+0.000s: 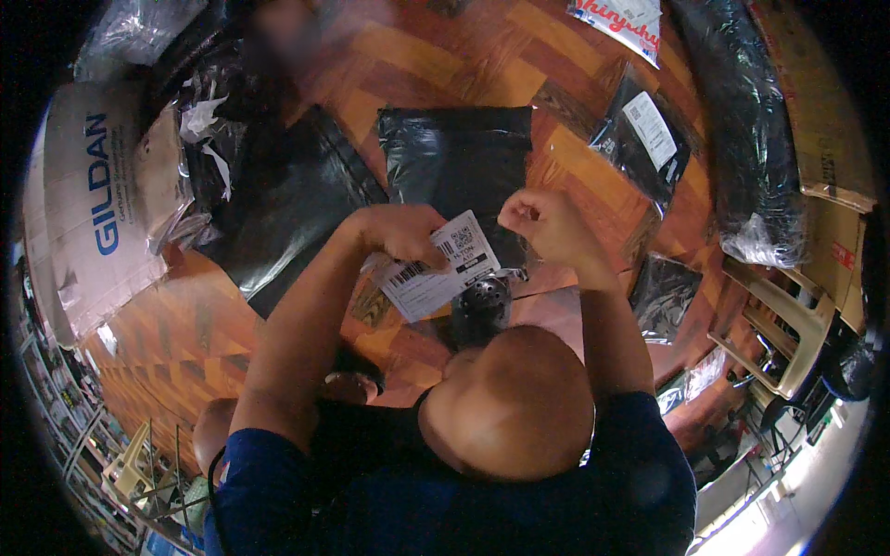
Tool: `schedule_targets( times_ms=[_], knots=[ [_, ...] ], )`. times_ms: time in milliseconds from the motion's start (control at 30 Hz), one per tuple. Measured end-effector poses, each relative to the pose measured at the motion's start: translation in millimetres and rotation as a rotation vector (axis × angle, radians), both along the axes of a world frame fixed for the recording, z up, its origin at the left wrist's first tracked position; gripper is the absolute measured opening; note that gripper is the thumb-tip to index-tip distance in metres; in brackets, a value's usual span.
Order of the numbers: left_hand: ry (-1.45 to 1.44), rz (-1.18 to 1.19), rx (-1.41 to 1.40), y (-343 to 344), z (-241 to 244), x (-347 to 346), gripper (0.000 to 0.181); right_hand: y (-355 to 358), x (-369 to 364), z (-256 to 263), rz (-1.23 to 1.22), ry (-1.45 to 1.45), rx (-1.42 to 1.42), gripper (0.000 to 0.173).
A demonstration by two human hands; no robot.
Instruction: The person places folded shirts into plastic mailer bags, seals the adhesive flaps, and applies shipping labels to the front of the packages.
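My left hand (pixel 410 233) pinches a white printed shipping label (pixel 445 271) that bears barcodes and writing. To its right, my right hand (pixel 539 219) is raised with curled fingers; whether it holds anything small does not show. Beyond both hands a black plastic mailer bag (pixel 455 149) lies flat on the wooden floor. A larger black plastic sheet or bag (pixel 299 201) spreads to the left, partly behind my left forearm. Under the label's lower right corner, by my knee, is a dark shoe with holes (pixel 483 302).
A cardboard box (pixel 90 278) stands at the left. On the right lie a labelled black parcel (pixel 643 142), a smaller black packet (pixel 664 295) and a long wrapped black bundle (pixel 747 139), near an overturned beige plastic stool (pixel 799 333). A white printed bag (pixel 622 24) is at the top.
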State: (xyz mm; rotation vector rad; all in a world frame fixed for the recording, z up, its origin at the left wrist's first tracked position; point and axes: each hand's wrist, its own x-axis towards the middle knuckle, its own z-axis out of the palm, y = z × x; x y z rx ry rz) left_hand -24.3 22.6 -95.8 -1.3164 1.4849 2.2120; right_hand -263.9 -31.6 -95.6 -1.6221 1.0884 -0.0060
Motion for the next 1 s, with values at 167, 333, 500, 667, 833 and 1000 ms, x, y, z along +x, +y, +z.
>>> schedule_targets(
  times_ms=[167, 333, 500, 667, 833, 1000],
  knots=[
    [0.078, 0.09, 0.029, 1, -6, 7, 0.035, 14, 4, -14, -0.008, -0.231, -0.027, 0.017],
    [-0.042, 0.124, -0.094, -9, -10, 18, 0.034, 7, 0, -17, -0.057, -0.044, -0.019, 0.019],
    [0.079, 0.178, -0.084, -7, -20, 30, 0.041, 6, 15, -24, -0.086, -0.125, -0.08, 0.022],
    [-0.136, 0.0, -0.278, -16, -3, 19, 0.043, 8, 27, -17, -0.005, -0.034, -0.087, 0.02],
    [-0.322, 0.178, -0.371, -16, -33, 52, 0.042, -14, 8, -40, -0.288, -0.053, -0.09, 0.019],
    [-0.154, 0.763, -0.216, -18, -50, 49, 0.032, -39, 11, -59, -0.534, -0.141, 0.201, 0.026]
  ],
)
